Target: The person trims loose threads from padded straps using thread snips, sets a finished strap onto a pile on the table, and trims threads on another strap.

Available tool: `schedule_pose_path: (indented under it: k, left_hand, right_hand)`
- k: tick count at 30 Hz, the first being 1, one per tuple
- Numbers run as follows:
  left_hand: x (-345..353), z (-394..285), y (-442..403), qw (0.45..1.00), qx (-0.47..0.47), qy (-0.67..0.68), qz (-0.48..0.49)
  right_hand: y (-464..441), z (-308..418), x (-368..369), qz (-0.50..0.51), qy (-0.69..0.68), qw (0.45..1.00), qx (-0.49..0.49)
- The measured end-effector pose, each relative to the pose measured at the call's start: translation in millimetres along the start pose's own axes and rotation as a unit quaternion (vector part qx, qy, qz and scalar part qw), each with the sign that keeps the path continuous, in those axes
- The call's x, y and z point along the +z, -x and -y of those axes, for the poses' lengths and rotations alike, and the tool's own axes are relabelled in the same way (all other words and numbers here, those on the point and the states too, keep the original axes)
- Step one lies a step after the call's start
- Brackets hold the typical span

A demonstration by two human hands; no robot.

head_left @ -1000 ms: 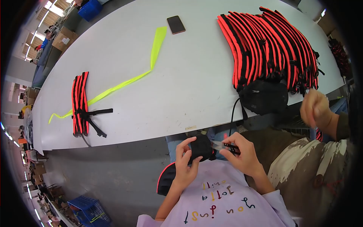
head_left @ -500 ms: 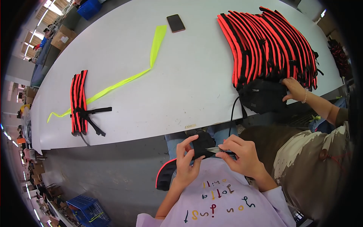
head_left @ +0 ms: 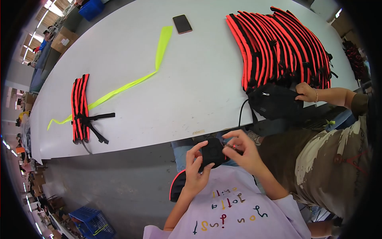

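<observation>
Here, by the bench's near edge, the left hand clasps a black piece, the right hand a dark tool, fingers curled.

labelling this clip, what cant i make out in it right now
- Head view: most of the small dark handheld tool, hidden by the right hand.
- Head view: left side of the black fabric piece, behind the left hand.
- Head view: marking on the black zippered pouch, too small.
</observation>
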State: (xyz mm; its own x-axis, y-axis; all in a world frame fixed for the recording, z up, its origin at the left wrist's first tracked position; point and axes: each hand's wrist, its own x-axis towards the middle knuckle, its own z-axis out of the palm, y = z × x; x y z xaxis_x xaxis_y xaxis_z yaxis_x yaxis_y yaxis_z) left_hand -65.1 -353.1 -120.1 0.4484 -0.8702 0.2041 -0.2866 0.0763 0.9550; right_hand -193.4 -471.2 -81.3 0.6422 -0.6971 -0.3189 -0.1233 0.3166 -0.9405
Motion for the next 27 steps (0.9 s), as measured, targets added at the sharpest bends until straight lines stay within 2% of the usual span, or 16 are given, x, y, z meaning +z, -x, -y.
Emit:
schedule_pose_path:
  k: [5,9,12,16,19,20,23,27]
  left_hand:
    - [9,4,-6,0.999,-0.018,0.027,0.007]
    - [14,5,-15,0.991,-0.077,0.107,0.026]
    - [9,20,-11,0.986,-0.107,0.069,0.105]
    - [15,19,-10,0.997,-0.045,-0.021,0.054]
    - [18,13,-8,0.997,-0.011,-0.077,0.02]
    - [18,12,-8,0.996,0.007,-0.091,0.021]
    - [17,8,-8,0.993,0.037,-0.108,0.036]
    - [16,5,-10,0.995,0.03,-0.077,0.051]
  right_hand:
    - [-8,5,2,0.019,0.033,0.998,-0.04]
    - [-12,2,-5,0.01,0.039,0.996,-0.074]
    - [-14,7,-10,0.005,0.026,0.998,-0.063]
    - [-20,3,-15,0.001,-0.003,0.999,-0.045]
    - [-35,-23,-14,-0.004,-0.062,0.995,-0.081]
    - [-30,-14,-15,0.004,-0.098,0.995,0.024]
    - [-31,-14,-20,0.035,-0.121,0.982,0.138]
    - [-30,-9,-19,0.03,-0.114,0.987,0.108]
